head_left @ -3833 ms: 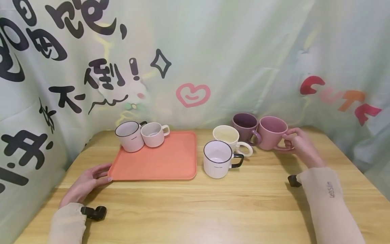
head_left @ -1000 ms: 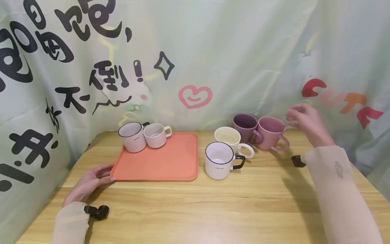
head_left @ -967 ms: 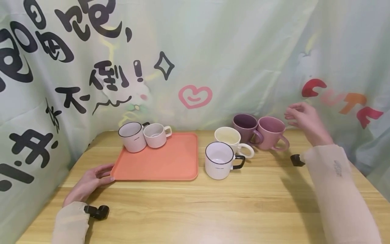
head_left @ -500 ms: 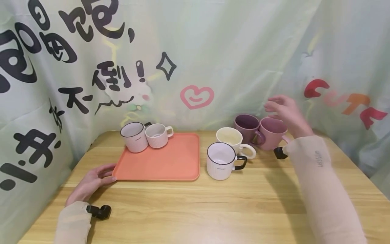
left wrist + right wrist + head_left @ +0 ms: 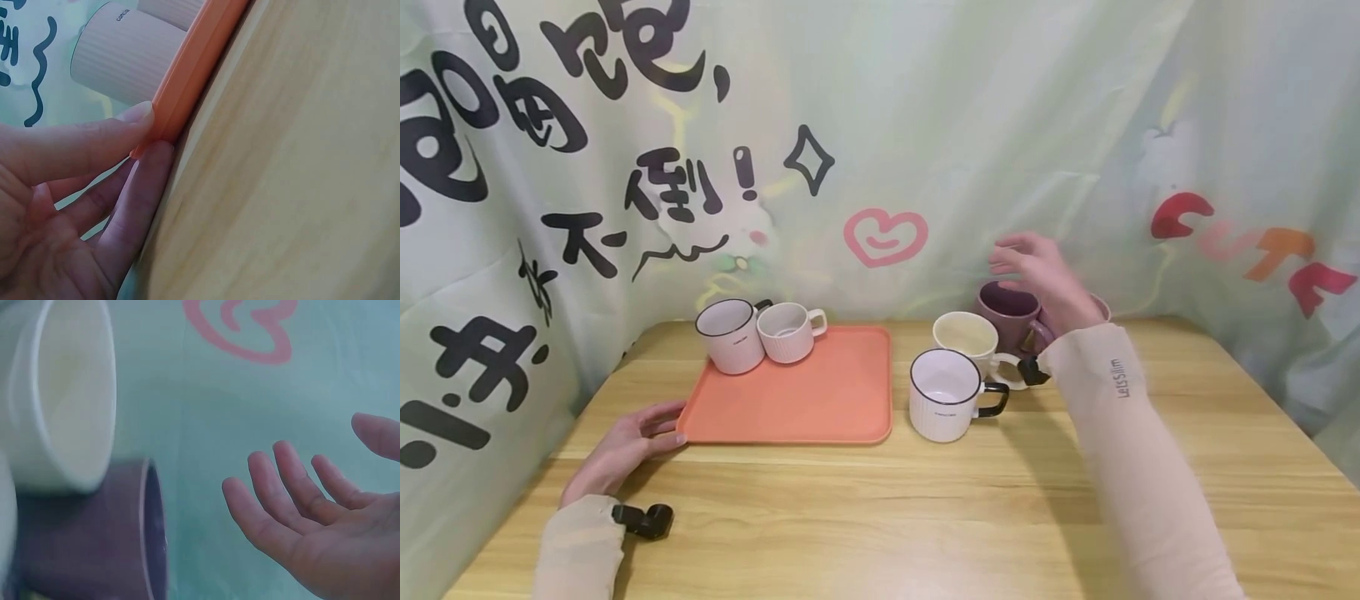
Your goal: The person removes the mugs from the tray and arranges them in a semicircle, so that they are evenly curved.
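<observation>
My left hand [image 5: 625,446] pinches the near left corner of the orange tray [image 5: 820,408]; in the left wrist view the thumb [image 5: 87,144] lies on its rim and a finger is underneath. A white mug with a dark rim [image 5: 733,350] and a small ribbed white cup [image 5: 786,342] stand on the tray's far left. My right hand [image 5: 1037,271] hovers above the purple mug [image 5: 1002,315], holding nothing, its fingers spread and slightly bent in the right wrist view. The pink mug [image 5: 1103,308] is mostly hidden behind that hand and wrist.
Right of the tray stands a cream mug [image 5: 966,337], partly behind another white mug with a black handle [image 5: 942,412]. The right sleeve [image 5: 1120,417] reaches across the wooden table [image 5: 880,517]. A printed curtain [image 5: 970,125] hangs along the back.
My right hand has let go of the pink mug's handle, risen, and moved left over the purple mug. The pink mug stays on the table. The left hand keeps its hold on the tray.
</observation>
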